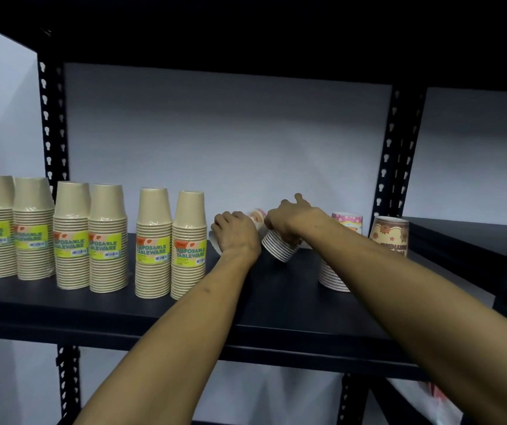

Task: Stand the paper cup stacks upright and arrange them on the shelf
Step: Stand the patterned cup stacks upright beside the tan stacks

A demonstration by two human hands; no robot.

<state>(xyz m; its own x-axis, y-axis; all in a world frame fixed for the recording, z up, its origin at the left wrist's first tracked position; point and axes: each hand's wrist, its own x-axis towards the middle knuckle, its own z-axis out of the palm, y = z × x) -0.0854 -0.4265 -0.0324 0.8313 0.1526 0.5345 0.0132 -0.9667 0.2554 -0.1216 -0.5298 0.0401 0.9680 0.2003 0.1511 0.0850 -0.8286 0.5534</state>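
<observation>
Several upright stacks of beige paper cups (154, 243) with green labels stand in a row on the left of the black shelf (276, 311). In the middle, a patterned cup stack (279, 245) is tilted off the shelf board. My right hand (292, 219) grips it from above, fingers curled over its upper part. My left hand (235, 233) curls around something white at the stack's left side; what it holds is mostly hidden. A pink dotted stack (342, 250) and a cream patterned stack (390, 236) stand upright at the right, partly behind my right forearm.
Black perforated posts (53, 124) (399, 148) frame the shelf, with a dark shelf board overhead. Bare shelf board lies in front of the stacks. A neighbouring shelf (460, 237) extends to the right. Something white and pink (439, 400) shows below.
</observation>
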